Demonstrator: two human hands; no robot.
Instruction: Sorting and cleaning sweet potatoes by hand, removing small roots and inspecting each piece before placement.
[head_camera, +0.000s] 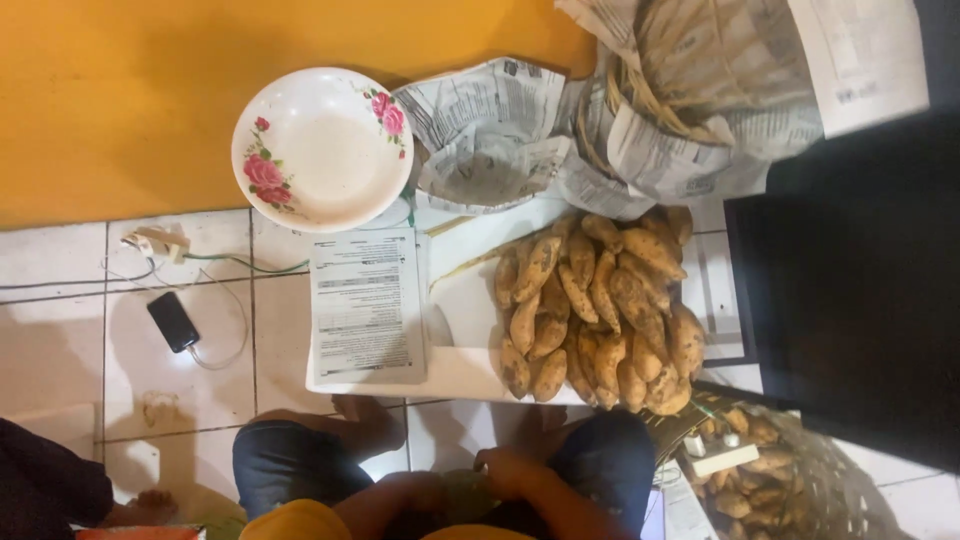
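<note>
White floor tiles and an orange wall are seen from above, with a seated person's knees in dark shorts at the bottom edge. Both hands are brought close together in the lap: the right hand (505, 468) is closed over a pale green item (462, 492), and the left hand (418, 492) is pressed against it from the other side; how firmly it is gripped cannot be told, nor what the item is. Just beyond the hands a white board (465, 310) is laid on the floor, bearing a printed sheet (365, 305) on the left side and a heap of golden fried pieces (600, 310) on the right side. Farther out, a flowered white bowl (322, 148), a newspaper-lined bowl (485, 140) and a newspaper-lined basket (680, 90) are set against the wall. A woven tray (770, 480) with more fried pieces is placed near the right knee. Well to the left, a black phone (173, 321) on a charging cable is lying on the tiles.
</note>
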